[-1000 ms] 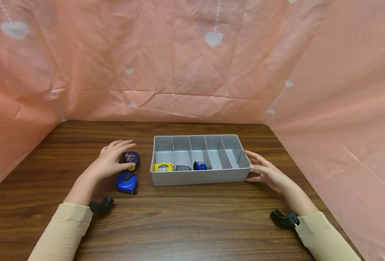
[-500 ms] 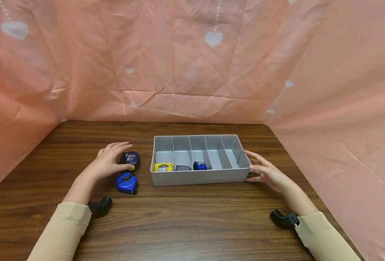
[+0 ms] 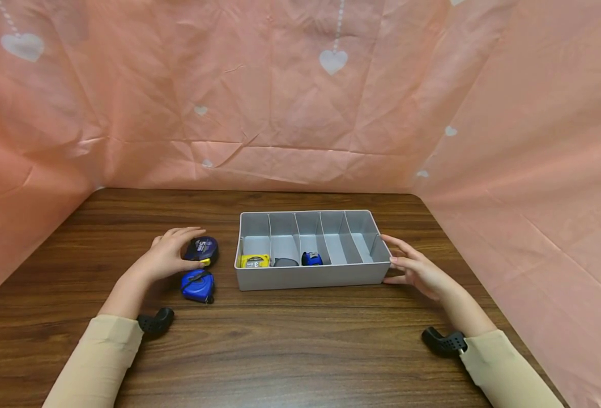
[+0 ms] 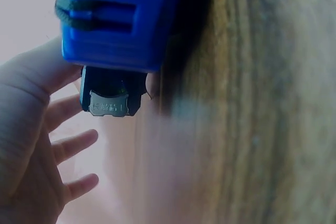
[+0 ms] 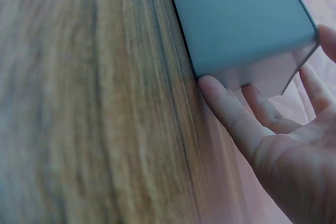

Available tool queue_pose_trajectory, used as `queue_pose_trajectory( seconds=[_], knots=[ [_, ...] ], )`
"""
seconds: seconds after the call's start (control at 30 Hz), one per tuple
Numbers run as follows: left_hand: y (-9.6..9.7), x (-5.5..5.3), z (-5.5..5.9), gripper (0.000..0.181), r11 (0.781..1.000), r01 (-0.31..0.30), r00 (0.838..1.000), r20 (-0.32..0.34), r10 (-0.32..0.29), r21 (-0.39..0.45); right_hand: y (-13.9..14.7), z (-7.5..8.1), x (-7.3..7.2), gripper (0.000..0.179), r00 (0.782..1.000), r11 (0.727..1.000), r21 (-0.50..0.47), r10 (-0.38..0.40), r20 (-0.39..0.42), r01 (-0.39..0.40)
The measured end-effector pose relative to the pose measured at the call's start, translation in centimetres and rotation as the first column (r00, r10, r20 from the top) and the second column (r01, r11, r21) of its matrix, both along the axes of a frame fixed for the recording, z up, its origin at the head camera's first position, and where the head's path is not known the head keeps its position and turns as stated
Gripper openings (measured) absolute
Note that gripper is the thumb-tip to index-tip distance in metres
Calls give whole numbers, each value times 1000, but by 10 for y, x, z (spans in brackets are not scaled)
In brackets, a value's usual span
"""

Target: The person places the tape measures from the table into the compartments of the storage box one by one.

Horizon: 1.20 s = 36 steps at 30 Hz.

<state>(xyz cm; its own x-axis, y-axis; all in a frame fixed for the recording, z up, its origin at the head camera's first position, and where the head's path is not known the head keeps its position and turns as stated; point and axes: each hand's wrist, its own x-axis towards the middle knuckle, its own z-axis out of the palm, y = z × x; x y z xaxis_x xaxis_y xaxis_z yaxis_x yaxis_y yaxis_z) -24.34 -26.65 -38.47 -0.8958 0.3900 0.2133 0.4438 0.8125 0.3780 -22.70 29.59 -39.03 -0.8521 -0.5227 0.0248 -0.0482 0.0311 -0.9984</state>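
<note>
My left hand (image 3: 166,256) reaches round the near-left side of a dark 5m tape measure (image 3: 203,248) lying on the table, its thumb by the yellow button. Just nearer lies a bright blue tape measure (image 3: 197,285). Large in the left wrist view, that blue tape measure (image 4: 113,24) partly covers the thumb, while the other fingers spread apart below. My right hand (image 3: 420,275) rests its straight fingertips against the right end of a grey divided box (image 3: 310,277). In the right wrist view, a fingertip touches the bottom corner of the box (image 5: 247,19).
Inside the box, a yellow tape measure (image 3: 255,261), a grey rounded thing (image 3: 286,263) and a small blue tape measure (image 3: 312,259) occupy the three left compartments. A pink curtain (image 3: 280,102) surrounds the wooden table (image 3: 290,345).
The left fingers have come down and a little nearer over the dark tape measure, and the thumb has dropped slightly. The right hand and the box have stayed in place.
</note>
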Motion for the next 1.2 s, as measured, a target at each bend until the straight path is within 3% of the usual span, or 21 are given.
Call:
queue_pose_trajectory(
  seconds=[0.2,0.6,0.87,1.2],
  knots=[
    [-2,-2,-4,76,1000,3,1000,29,-3,-6,0,1,0,58,1000,1000,-3,0,5,0],
    [-4,-5,-7,72,999,32,999,27,-32,2,-1,1,1,57,1000,1000,-11,-1,3,1],
    [-2,-5,-7,71,993,78,995,53,-83,87,0,1,2,57,1000,1000,-7,-3,6,3],
    [-3,-4,-9,71,987,59,994,84,-72,149,0,1,1,57,1000,1000,-7,-1,9,1]
  ],
)
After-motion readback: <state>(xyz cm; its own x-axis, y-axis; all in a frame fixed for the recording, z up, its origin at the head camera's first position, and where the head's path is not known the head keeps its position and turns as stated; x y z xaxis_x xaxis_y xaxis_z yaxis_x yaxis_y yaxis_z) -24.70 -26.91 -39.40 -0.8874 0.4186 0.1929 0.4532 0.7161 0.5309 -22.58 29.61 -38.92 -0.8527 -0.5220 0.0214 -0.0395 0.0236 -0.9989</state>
